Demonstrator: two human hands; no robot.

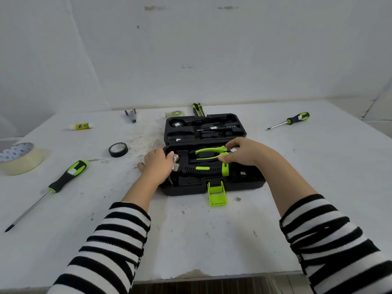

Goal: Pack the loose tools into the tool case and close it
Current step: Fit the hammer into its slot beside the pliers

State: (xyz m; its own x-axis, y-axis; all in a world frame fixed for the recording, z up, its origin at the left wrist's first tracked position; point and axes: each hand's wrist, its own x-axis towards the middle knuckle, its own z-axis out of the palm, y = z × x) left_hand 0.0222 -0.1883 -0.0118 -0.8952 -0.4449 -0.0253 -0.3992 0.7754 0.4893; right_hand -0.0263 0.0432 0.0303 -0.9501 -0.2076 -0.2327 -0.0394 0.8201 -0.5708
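Note:
The black tool case [252, 183] lies open at the table's middle, its lid [239, 132] flat behind it and the green latch [216, 194] hanging forward. A hammer [201, 169] with a black and green handle lies in the near half. My right hand [244, 153] pinches the green-handled pliers [210, 150] just above the hammer, inside the case. My left hand [157, 164] lies flat over the case's left rim, thumb against the metal hammer head [176, 158]. Loose on the table are a long screwdriver [53, 185], a second screwdriver [292, 119] and a utility knife [197, 109].
A black tape roll [118, 149] lies left of the case and a masking tape roll [20, 159] at the far left. A glue stick [81, 126], a purple stapler [132, 115] and a green tape measure [175, 113] lie near the back wall. The table's front edge is close to me.

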